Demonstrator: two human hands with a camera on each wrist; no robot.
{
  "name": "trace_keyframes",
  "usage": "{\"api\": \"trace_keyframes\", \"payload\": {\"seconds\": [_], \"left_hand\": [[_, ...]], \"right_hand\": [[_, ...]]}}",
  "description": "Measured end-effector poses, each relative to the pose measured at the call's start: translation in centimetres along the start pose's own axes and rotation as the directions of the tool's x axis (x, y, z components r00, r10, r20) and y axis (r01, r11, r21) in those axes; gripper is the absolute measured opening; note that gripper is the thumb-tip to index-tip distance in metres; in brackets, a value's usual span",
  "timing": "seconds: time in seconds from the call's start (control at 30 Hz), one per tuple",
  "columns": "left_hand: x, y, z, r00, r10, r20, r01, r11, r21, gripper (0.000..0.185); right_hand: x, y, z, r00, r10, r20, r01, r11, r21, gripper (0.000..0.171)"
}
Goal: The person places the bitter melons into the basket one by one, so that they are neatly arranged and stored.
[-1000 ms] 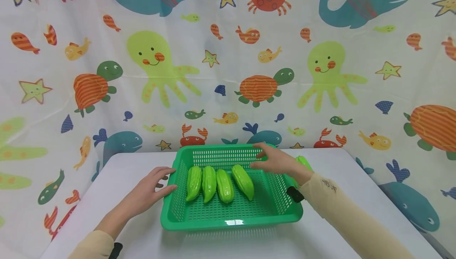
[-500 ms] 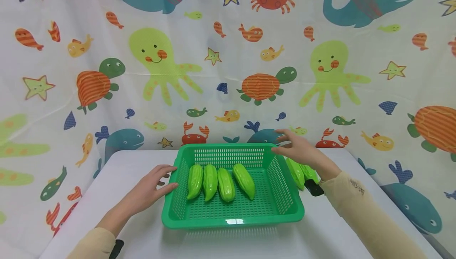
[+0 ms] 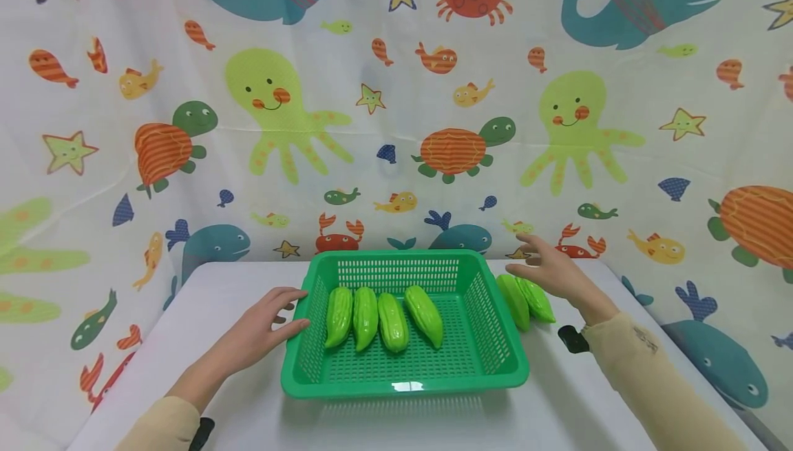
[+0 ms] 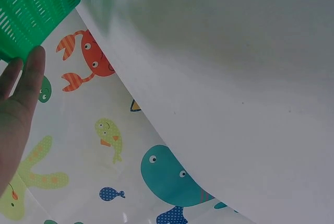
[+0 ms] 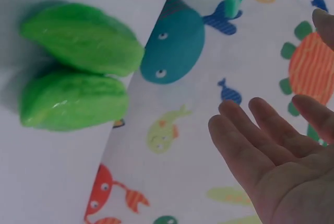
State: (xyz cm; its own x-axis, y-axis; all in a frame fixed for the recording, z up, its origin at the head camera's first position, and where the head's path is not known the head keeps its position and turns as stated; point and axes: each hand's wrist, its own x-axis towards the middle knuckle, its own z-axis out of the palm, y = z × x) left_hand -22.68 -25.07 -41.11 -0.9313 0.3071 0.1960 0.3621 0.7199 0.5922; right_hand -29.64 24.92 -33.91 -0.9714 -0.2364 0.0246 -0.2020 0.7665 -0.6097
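Note:
A green plastic basket (image 3: 347, 390) with slotted walls holds several glossy, ridged green gourds (image 3: 392, 323), lying side by side toward its left. My left hand (image 3: 263, 320) is at the basket's left side, fingertips and thumb right at the rim; in the left wrist view its extended fingers (image 4: 32, 75) reach the basket wall. Two more gourds lie on the table beyond the basket's right wall, a left one (image 3: 513, 303) and a right one (image 3: 536, 299). Above them hovers my right hand (image 3: 551, 272), fingers spread and holding nothing. The right wrist view shows both gourds (image 5: 83, 38) apart from that hand.
The basket stands on a white table (image 3: 248, 410). A white curtain (image 3: 384, 17) printed with sea animals hangs right behind the table's back edge and along its sides. A black band (image 3: 573, 339) sits at the right wrist.
My right hand has moved right, from over the basket's back right part to above the two gourds outside it, and dipped slightly lately. The left hand stays at the rim.

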Motion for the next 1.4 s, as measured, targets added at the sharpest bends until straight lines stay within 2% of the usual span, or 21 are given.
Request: {"api": "trace_keyframes", "payload": {"seconds": [0.3,0.57,0.87,1.07,1.4], "left_hand": [[0.0,-0.1,0.0,1.000,0.004,-0.005,-0.004,1.000,0.003,0.059],[0.0,-0.2,0.0,1.000,0.014,0.002,-0.014,1.000,-0.005,0.058],[0.0,-0.3,0.1,1.000,0.011,-0.002,-0.011,1.000,-0.002,0.059],[0.0,-0.4,0.1,1.000,0.008,-0.002,-0.008,1.000,-0.001,0.059],[0.1,-0.3,0.0,1.000,0.002,-0.002,-0.002,1.000,-0.005,0.059]], "right_hand": [[0.3,3.2,-0.5,0.996,0.090,-0.019,-0.091,0.995,-0.046,0.083],[0.4,6.4,0.3,0.988,0.150,-0.021,-0.151,0.986,-0.069,0.084],[1.2,8.9,2.0,0.992,0.127,-0.012,-0.127,0.983,-0.130,0.070],[1.5,10.1,2.9,0.994,0.108,0.025,-0.103,0.981,-0.165,0.063],[1.5,10.9,3.6,0.993,0.104,0.063,-0.094,0.984,-0.151,0.059]]}}
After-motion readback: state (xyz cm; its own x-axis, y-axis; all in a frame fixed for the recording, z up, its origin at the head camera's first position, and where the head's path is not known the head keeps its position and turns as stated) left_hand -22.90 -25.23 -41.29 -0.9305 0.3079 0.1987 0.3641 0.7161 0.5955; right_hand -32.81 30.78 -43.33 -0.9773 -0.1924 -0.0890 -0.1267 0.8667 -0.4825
